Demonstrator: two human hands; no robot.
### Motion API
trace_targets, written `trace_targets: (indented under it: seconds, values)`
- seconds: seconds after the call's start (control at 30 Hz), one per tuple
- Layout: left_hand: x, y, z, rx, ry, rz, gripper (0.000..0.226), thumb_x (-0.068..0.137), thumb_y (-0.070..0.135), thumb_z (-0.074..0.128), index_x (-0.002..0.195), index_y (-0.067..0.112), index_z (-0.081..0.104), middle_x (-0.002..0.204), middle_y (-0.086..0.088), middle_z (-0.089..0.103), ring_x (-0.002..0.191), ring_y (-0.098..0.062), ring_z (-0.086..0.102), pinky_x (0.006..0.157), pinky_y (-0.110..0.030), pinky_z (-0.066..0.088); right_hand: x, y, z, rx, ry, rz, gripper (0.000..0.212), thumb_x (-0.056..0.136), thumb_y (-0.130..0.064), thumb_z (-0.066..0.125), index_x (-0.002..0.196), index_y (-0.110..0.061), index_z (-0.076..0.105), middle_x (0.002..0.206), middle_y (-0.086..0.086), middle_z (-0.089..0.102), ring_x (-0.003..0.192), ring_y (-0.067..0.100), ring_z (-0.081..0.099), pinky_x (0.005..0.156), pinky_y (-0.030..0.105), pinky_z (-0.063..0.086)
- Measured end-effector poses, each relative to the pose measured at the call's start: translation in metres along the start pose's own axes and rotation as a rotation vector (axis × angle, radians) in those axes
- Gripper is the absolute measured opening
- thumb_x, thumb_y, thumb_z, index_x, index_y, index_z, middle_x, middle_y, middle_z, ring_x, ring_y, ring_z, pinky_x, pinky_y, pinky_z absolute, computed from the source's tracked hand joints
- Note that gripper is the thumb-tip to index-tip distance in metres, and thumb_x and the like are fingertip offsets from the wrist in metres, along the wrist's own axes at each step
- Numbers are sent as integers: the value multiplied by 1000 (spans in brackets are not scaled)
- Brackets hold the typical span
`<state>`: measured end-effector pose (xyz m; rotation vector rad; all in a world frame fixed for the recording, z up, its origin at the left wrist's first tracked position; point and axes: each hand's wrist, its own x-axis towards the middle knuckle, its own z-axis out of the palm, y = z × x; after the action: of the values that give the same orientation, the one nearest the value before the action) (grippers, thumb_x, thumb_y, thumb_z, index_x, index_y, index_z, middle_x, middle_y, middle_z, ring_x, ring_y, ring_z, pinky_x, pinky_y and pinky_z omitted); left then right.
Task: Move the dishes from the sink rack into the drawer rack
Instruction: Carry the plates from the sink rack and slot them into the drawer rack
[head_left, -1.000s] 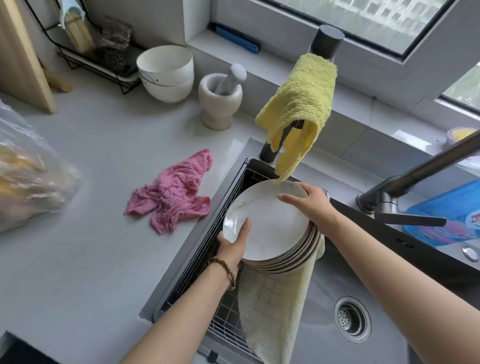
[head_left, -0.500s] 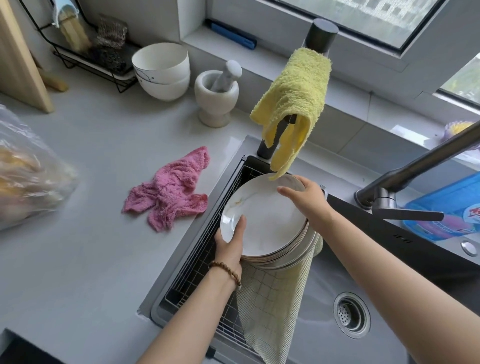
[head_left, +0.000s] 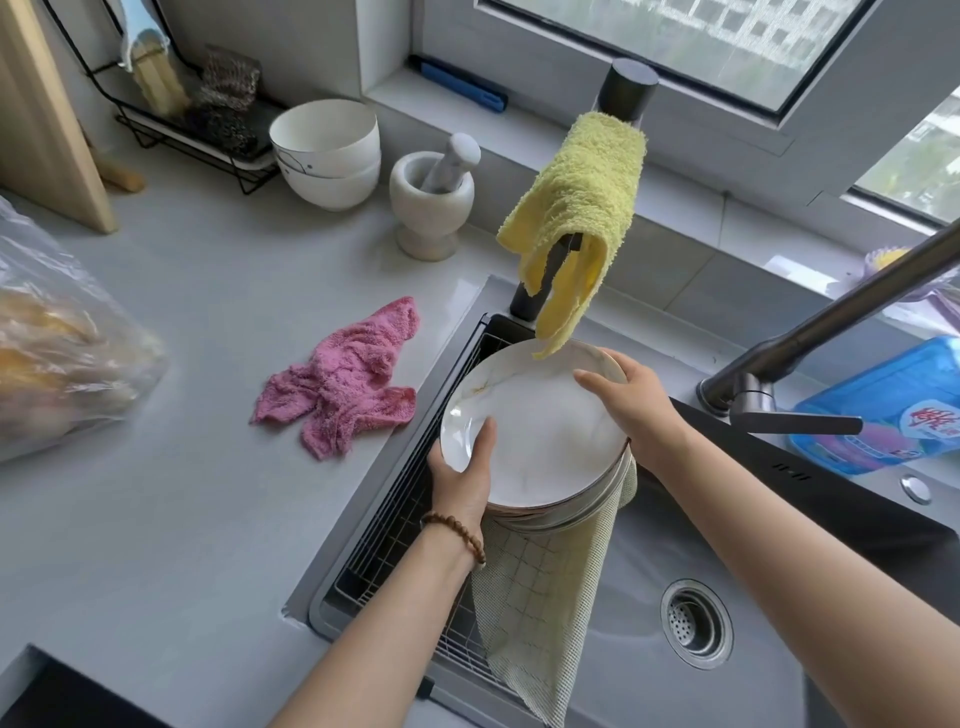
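Observation:
A stack of white marbled plates (head_left: 540, 431) is held above the wire sink rack (head_left: 395, 519), which sits in the left part of the sink. My left hand (head_left: 462, 467) grips the stack's near left rim, thumb on the top plate. Gripping the far right rim is my right hand (head_left: 634, 400). The plates are tilted slightly. The drawer rack is not in view.
A pale checked cloth (head_left: 540, 597) hangs over the rack's edge under the plates. A yellow cloth (head_left: 576, 218) hangs from a dark tap just above the stack. A pink cloth (head_left: 343, 379) lies on the counter. Sink drain (head_left: 696, 623), faucet (head_left: 779, 364), mortar (head_left: 431, 202) and bowls (head_left: 327, 150) surround.
Both hands have kept their grip on the plate stack and raised it slightly toward the yellow cloth. The view has shifted a little.

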<state>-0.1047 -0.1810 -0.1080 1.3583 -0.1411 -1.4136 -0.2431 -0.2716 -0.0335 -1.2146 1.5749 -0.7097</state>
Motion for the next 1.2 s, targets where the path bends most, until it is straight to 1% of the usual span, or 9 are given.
trace_targets:
  seconds: [0.13,0.27,0.4,0.5,0.63,0.77,0.9,1.03,1.2]
  values:
    - [-12,13,2,36,-35,87,94,64,52,77,140,20,31,138,2,47,125,-15,47,109,-41,38,-15,-2,-5,77,37,-39,25,89,-11,63,109,-27,63,110,5,69,105,25,64,98,44,50]
    - [-20,23,3,62,-63,162,82,72,45,74,139,19,34,138,1,48,125,-14,47,109,-39,37,-29,-9,-8,126,96,-63,26,89,-9,63,110,-25,61,104,2,68,99,22,64,93,39,51]
    - [-39,28,-1,92,-66,199,106,52,65,77,139,24,34,138,2,48,126,-15,48,108,-42,38,-48,-11,-9,149,113,-77,27,89,-9,64,110,-25,61,100,-2,68,95,19,64,87,35,52]
    - [-53,30,-13,134,-59,248,87,71,47,74,142,25,28,143,4,41,130,-14,42,110,-41,35,-65,-9,-6,202,119,-64,32,88,-11,66,117,-24,60,108,4,68,100,23,65,89,39,54]
    - [-74,36,-33,196,-62,336,80,78,42,69,143,26,25,146,8,35,132,-9,36,112,-34,30,-88,-9,3,254,104,-67,39,86,-14,68,123,-23,60,115,6,67,104,25,65,92,43,53]
    - [-104,48,-56,223,6,416,71,82,36,65,142,24,28,141,8,39,124,-6,38,100,-22,32,-117,-12,18,283,82,-86,44,86,-18,69,128,-24,56,118,5,64,101,23,65,83,39,56]
    - [-142,53,-88,223,113,466,65,84,36,64,139,24,30,127,14,42,116,-5,42,94,-22,34,-152,-23,43,239,31,-149,46,83,-28,71,126,-32,55,123,2,60,109,25,61,94,47,51]
    - [-182,51,-126,159,212,521,66,84,35,64,139,23,30,138,8,42,125,-11,43,104,-29,39,-196,-34,68,258,-87,-245,44,87,-19,67,129,-20,53,108,-3,64,92,8,62,76,20,54]
    - [-252,46,-195,111,401,602,65,83,39,64,138,28,32,136,15,40,123,-4,39,103,-25,35,-270,-38,120,289,-266,-263,47,82,-19,73,126,-21,57,117,6,66,107,26,64,93,44,53]
